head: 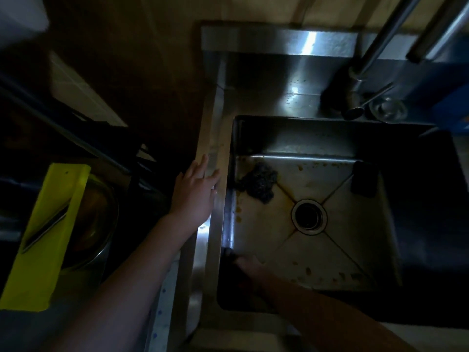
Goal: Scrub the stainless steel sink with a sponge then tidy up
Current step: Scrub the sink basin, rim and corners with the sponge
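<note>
Head view: the left hand (196, 191) lies flat, fingers straight, on the left rim of the stained square stainless steel sink (355, 246), likely bracing while the right hand (250, 269) reaches into its near-left corner. Shadow hides those fingers, so I cannot tell its grip; a dark rectangular block (364, 179), perhaps the sponge, sits by the far-right wall.

sink (355, 250): steel, brown-stained btm | dark scrubber clump (258, 184): basin back-left | dark block (364, 179): back-right
</note>
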{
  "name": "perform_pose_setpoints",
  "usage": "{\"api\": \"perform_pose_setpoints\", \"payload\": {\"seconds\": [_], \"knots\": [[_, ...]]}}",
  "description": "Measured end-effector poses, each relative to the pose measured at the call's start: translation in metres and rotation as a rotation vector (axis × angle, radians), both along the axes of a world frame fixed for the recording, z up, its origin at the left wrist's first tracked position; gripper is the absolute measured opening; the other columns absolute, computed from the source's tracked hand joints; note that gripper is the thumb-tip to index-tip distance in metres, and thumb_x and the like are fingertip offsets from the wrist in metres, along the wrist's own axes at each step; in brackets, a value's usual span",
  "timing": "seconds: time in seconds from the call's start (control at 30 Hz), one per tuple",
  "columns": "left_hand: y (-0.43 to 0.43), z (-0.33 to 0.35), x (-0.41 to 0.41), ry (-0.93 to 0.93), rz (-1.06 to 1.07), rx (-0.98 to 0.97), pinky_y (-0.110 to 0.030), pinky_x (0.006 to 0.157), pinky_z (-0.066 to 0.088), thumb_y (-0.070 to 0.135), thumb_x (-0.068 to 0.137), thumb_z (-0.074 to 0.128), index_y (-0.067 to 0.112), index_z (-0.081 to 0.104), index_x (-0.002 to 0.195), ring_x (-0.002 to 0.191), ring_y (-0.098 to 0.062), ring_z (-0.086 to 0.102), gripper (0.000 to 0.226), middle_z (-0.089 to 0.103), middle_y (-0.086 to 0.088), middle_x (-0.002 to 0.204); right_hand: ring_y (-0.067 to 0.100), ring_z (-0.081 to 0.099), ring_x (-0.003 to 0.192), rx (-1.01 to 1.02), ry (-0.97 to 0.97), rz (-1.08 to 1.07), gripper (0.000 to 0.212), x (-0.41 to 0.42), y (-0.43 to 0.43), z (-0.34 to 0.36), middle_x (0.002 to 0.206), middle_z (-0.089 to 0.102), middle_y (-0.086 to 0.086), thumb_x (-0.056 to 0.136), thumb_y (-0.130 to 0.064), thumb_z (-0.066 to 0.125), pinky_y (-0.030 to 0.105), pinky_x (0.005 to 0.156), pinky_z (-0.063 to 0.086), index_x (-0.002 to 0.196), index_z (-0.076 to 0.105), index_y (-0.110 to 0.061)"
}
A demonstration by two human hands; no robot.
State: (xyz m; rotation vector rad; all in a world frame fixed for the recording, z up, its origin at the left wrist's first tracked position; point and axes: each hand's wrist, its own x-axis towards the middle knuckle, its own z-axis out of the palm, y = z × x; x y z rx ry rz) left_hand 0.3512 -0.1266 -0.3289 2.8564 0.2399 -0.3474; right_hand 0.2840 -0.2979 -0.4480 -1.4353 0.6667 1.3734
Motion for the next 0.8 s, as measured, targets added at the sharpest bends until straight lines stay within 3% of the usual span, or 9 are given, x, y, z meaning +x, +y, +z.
{"api": "perform_pose_setpoints", "payload": {"seconds": [0.07,0.17,0.27,0.33,0.4,0.5,0.67,0.8], "knots": [[0.001,0.002,-0.001,0.001,-0.012,-0.002,-0.046,0.112,0.023,0.024,0.093,0.05,0.025,0.043,0.139,0.143,-0.031,0.013,0.046,0.009,-0.006,0.158,0.031,0.062,0.084,-0.05,-0.032,0.008,0.028,0.012,0.008,0.009,0.096,0.063,0.018,0.092,-0.012,0.053,0.036,0.07,0.051,0.115,0.062,0.001],[0.0,0.005,0.0,0.013,-0.021,0.014,-0.048,0.112,0.021,0.024,0.095,0.047,0.026,0.042,0.138,0.142,-0.031,0.013,0.044,0.007,-0.007,0.158,0.041,0.061,0.093,-0.052,-0.155,-0.026,0.027,0.042,0.024,0.023,0.104,0.06,0.031,0.091,0.002,0.046,0.05,0.095,0.048,0.115,0.056,0.012],[-0.002,0.009,0.005,0.002,-0.014,0.03,-0.049,0.111,0.023,0.026,0.096,0.043,0.027,0.047,0.134,0.14,-0.03,0.018,0.038,0.013,-0.009,0.157,0.028,0.053,0.067,0.051,-0.249,-0.187,0.025,0.083,0.04,0.043,0.076,0.052,0.017,0.088,0.013,0.039,0.051,0.083,0.049,0.108,0.054,0.008],[-0.004,0.011,0.006,-0.032,0.007,0.016,-0.049,0.111,0.023,0.027,0.096,0.042,0.028,0.053,0.128,0.138,-0.029,0.023,0.034,0.019,-0.008,0.155,0.024,0.052,0.066,0.064,-0.319,-0.251,0.022,0.113,0.048,0.051,0.074,0.051,0.013,0.086,0.015,0.041,0.043,0.071,0.049,0.099,0.057,0.007],[-0.004,0.011,0.007,-0.067,0.024,0.006,-0.048,0.111,0.024,0.027,0.095,0.043,0.029,0.057,0.123,0.137,-0.026,0.026,0.031,0.024,-0.004,0.153,0.028,0.056,0.075,0.067,-0.357,-0.284,0.023,0.139,0.057,0.057,0.08,0.054,0.016,0.085,0.014,0.042,0.041,0.072,0.05,0.089,0.059,-0.002],[-0.001,0.009,0.014,-0.084,0.0,0.029,-0.048,0.113,0.023,0.027,0.094,0.045,0.029,0.052,0.128,0.14,-0.023,0.02,0.035,0.022,-0.001,0.153,0.03,0.056,0.091,0.14,-0.383,-0.388,0.034,0.174,0.071,0.055,0.099,0.057,0.021,0.085,0.014,0.041,0.048,0.093,0.046,0.111,0.058,-0.001],[0.004,0.01,0.031,-0.084,-0.006,0.039,-0.048,0.11,0.026,0.029,0.094,0.044,0.03,0.05,0.13,0.138,-0.023,0.023,0.037,0.027,0.0,0.151,0.031,0.056,0.101,0.188,-0.443,-0.454,0.046,0.205,0.079,0.052,0.123,0.057,0.026,0.089,0.012,0.043,0.048,0.096,0.046,0.132,0.049,-0.002],[0.005,0.011,0.043,-0.077,-0.008,0.042,-0.044,0.107,0.027,0.028,0.094,0.042,0.028,0.053,0.128,0.137,-0.023,0.026,0.036,0.029,-0.001,0.15,0.038,0.056,0.107,0.185,-0.413,-0.447,0.042,0.183,0.069,0.046,0.121,0.056,0.029,0.089,0.014,0.041,0.05,0.099,0.045,0.131,0.046,0.007]]}}
